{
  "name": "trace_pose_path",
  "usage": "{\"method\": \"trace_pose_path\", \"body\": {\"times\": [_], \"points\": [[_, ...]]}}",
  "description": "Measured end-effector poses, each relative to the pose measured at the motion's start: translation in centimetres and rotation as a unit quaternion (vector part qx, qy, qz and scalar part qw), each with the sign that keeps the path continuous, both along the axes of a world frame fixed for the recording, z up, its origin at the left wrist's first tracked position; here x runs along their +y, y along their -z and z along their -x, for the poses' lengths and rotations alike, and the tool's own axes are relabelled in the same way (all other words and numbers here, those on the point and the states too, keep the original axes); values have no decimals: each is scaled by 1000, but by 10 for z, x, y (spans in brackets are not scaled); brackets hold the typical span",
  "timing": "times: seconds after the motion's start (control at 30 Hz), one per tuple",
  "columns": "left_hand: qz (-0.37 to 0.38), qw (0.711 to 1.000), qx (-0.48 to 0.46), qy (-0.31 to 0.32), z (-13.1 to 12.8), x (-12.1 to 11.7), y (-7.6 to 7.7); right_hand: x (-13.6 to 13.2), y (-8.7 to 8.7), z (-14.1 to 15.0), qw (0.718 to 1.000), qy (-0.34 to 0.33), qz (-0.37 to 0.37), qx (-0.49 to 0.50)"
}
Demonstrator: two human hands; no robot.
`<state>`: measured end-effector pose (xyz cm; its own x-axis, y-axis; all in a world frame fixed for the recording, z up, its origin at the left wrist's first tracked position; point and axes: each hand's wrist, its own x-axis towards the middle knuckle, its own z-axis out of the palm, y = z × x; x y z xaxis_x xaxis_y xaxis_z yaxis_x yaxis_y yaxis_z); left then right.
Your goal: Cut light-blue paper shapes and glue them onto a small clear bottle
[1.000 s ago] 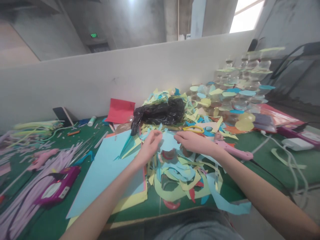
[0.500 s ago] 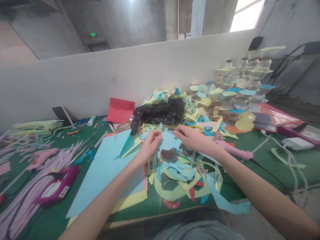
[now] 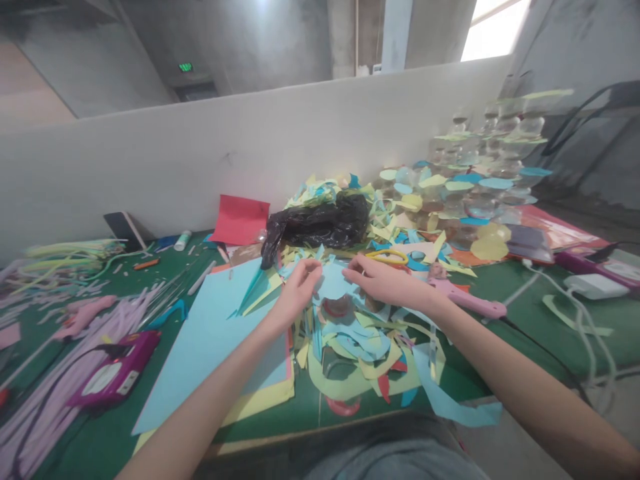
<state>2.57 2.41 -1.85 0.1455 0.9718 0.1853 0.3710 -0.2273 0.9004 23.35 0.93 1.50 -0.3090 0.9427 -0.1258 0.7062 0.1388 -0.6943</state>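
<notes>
Between my two hands is a rounded piece of light-blue paper (image 3: 334,283). My left hand (image 3: 299,288) is closed, with its fingertips at the paper's left edge. My right hand (image 3: 383,281) pinches the opposite edge, fingers bent inward. Right below the paper, a clear object with a reddish rim (image 3: 336,307) shows in part; its kind is hard to make out. Cut paper strips (image 3: 363,340) in blue and pale green lie heaped under and in front of the hands. Yellow scissor-like handles (image 3: 387,256) stick out just behind my right hand.
Blue paper sheets (image 3: 200,347) lie at left, with a black plastic bag (image 3: 320,223) behind. A pink glue gun (image 3: 470,300) with a cord rests right. Stacked clear containers with paper discs (image 3: 495,183) stand back right. Lilac sticks (image 3: 120,327) and a purple device (image 3: 117,370) are left.
My right hand has shifted slightly down and left, uncovering more of the yellow handles. The blue paper sits a little lower and looks rounder. My left hand has barely moved.
</notes>
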Motion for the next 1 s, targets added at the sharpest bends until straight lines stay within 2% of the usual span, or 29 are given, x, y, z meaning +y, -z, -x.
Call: {"method": "trace_pose_path", "body": {"times": [0.3,0.57,0.73,0.8,0.87,1.0], "points": [[-12,1000,5,8,0,1,4,3,3,-2,1000,-2,-6,-10],[-11,999,20,24,5,5,13,4,2,0,1000,-1,-2,-24],[-5,1000,6,20,3,1,9,3,2,-1,1000,-1,-20,-4],[-4,1000,-6,3,2,-1,6,3,0,0,998,9,-64,11],[-14,1000,-24,-14,2,0,4,2,-2,2,988,21,-148,26],[-42,997,-43,-46,7,5,7,-3,-4,15,943,-13,-332,11]]}}
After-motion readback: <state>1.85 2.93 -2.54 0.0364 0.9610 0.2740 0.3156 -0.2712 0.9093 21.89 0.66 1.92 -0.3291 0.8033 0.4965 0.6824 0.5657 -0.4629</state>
